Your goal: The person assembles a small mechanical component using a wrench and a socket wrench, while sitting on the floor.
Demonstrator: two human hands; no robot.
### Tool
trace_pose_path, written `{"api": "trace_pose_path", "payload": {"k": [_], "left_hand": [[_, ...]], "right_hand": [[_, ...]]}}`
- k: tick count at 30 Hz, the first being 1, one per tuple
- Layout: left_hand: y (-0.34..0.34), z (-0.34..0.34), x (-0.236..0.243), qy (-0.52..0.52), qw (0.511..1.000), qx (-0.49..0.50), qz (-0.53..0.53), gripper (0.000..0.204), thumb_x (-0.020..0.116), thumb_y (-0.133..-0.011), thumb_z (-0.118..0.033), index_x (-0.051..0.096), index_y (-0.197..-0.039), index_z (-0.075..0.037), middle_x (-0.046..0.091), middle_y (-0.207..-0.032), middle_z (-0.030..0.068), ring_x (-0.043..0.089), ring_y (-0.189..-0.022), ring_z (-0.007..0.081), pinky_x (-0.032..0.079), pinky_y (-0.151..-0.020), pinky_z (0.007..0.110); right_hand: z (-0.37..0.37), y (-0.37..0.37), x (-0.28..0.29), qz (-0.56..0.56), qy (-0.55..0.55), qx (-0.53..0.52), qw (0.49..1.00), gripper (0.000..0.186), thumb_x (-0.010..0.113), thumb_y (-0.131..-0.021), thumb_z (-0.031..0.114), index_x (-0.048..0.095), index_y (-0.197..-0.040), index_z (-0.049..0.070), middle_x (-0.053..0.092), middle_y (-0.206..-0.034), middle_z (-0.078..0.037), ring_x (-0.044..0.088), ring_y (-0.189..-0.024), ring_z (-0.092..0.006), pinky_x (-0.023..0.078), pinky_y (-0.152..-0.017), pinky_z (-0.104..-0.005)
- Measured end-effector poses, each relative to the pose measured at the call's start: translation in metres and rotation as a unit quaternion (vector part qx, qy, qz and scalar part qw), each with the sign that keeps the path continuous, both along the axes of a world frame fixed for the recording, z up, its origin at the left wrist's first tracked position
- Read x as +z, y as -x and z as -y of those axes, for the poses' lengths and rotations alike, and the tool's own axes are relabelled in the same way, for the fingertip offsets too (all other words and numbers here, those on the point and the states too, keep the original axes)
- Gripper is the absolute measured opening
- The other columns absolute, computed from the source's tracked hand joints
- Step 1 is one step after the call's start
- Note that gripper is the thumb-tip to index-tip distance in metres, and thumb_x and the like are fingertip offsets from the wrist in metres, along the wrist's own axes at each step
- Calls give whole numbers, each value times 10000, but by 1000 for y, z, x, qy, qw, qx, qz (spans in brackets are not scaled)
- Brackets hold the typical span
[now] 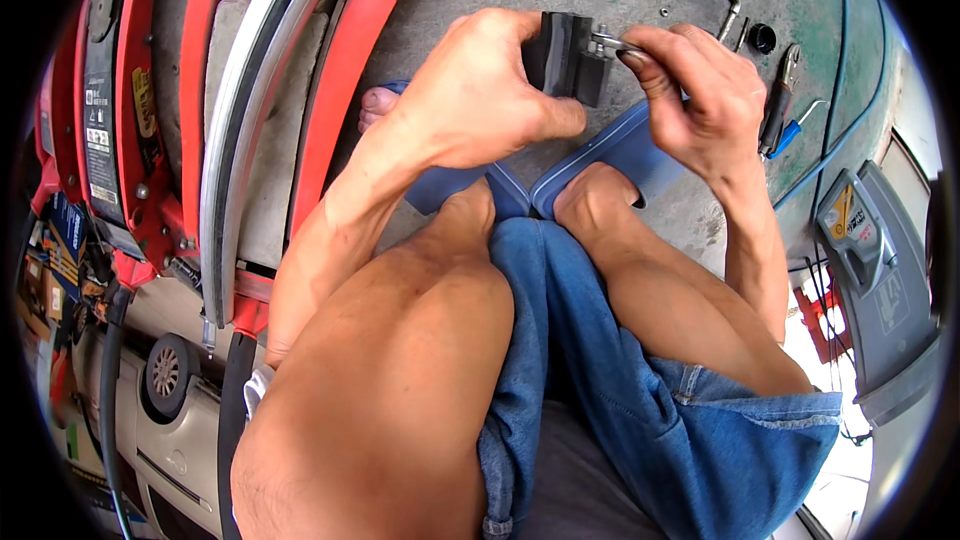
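My left hand is closed around a black block-shaped part, with its thumb along the near side. A small silver bolt stands at the part's right side. My right hand pinches a slim silver metal tool between thumb and forefinger, and the tool's end meets the bolt. Most of this tool is hidden by the fingers, so its exact kind cannot be told. Both hands are raised over my blue sandals.
Right of my right hand on the concrete floor lie a bent socket wrench, a black ring, pliers and a blue-handled hook tool. A blue hose runs beyond them. Red machine frames stand at left; a grey plastic housing at right.
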State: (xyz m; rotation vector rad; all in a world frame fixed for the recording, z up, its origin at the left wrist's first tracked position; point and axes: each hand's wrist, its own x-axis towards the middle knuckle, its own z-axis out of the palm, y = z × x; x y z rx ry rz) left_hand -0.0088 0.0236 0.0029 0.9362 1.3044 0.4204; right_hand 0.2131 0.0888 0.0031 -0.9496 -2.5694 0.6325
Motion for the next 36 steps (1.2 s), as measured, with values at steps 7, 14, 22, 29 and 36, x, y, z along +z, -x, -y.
{"api": "trace_pose_path", "payload": {"k": [7, 14, 22, 29, 36], "left_hand": [[0, 3, -2, 34, 987, 52, 151, 244, 844, -689, -86, 685, -851, 5, 644, -711, -17, 567, -647, 56, 450, -565, 267], [-13, 4, -1, 59, 976, 89, 189, 196, 800, -704, -83, 672, -831, -7, 613, -692, -26, 549, -635, 59, 434, -554, 270], [-12, -4, 18, -23, 999, 23, 31, 292, 818, -709, -97, 725, -959, 19, 695, -805, 35, 616, -750, 100, 521, -694, 306], [-15, -2, 19, -46, 999, 19, -22, 307, 821, -697, -124, 715, -939, 32, 705, -767, 85, 637, -714, 130, 536, -675, 335], [-14, -4, 21, -19, 997, -2, -70, 362, 827, -709, -172, 721, -987, 33, 733, -821, 135, 680, -756, 183, 554, -732, 363]], "right_hand": [[-5, 0, -1, -155, 105, -5, 982, 130, 817, -818, 68, 753, -931, 64, 674, -708, -61, 655, -587, -207, 497, -543, -303], [-6, -9, -5, -111, 128, -4, 986, 143, 819, -817, 68, 760, -947, 61, 651, -697, -60, 629, -584, -201, 469, -531, -315], [-9, -14, 3, -107, 131, 13, 986, 147, 783, -894, 24, 745, -1021, -39, 706, -802, -112, 620, -653, -190, 472, -583, -287], [-6, -17, 2, -93, 120, -44, 987, 153, 806, -854, 34, 770, -1002, 54, 682, -762, -75, 625, -621, -189, 474, -557, -306], [0, -12, 2, -63, 114, -46, 990, 166, 805, -864, 50, 762, -1023, 62, 664, -751, -66, 615, -612, -189, 476, -553, -311]]}}
